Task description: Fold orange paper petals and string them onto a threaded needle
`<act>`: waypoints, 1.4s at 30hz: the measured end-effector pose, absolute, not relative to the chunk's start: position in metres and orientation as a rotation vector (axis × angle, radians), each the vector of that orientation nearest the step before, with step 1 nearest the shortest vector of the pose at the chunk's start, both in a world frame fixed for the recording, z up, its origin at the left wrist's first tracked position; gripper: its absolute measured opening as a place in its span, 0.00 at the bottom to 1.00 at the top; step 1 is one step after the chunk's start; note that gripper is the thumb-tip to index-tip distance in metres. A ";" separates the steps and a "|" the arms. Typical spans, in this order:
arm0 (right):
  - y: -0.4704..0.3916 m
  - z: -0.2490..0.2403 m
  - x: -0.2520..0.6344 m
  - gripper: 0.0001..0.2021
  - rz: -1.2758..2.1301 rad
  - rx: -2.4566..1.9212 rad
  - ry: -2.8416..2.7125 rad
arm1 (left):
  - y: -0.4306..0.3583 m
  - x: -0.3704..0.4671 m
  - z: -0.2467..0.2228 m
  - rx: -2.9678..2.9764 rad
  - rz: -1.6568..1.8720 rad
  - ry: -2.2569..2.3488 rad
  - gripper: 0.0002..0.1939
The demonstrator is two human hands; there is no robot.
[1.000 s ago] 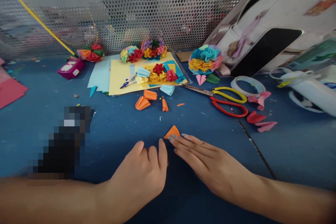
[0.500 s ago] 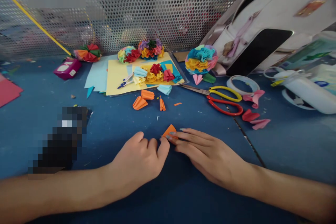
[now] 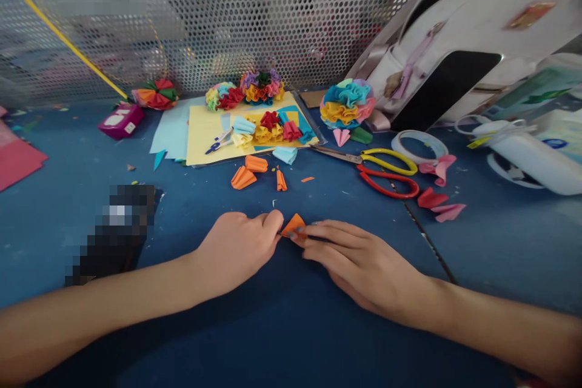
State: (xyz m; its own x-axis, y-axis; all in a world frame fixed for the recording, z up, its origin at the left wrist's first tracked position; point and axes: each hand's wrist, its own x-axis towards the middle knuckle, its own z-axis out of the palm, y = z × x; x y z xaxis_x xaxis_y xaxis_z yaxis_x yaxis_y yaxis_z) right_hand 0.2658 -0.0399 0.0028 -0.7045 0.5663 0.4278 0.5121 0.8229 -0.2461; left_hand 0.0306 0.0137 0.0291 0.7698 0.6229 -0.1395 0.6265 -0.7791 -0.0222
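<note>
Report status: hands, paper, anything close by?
Left hand and right hand both pinching orange paper piece flat on blue table. Folded orange bits and scissors beyond, apart.

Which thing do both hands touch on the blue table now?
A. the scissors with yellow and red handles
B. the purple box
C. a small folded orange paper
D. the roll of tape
C: the left hand and the right hand meet at the small folded orange paper; the scissors lie apart, untouched.

Orange paper [image 3: 293, 224] mostly under hands' fingertips, pixelated patch [image 3: 116, 230] unreadable, both forearms cut off at edges
</note>
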 end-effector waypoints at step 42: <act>-0.061 0.000 0.256 0.19 -0.091 -0.864 -2.666 | 0.015 0.026 0.028 3.000 0.174 0.651 0.12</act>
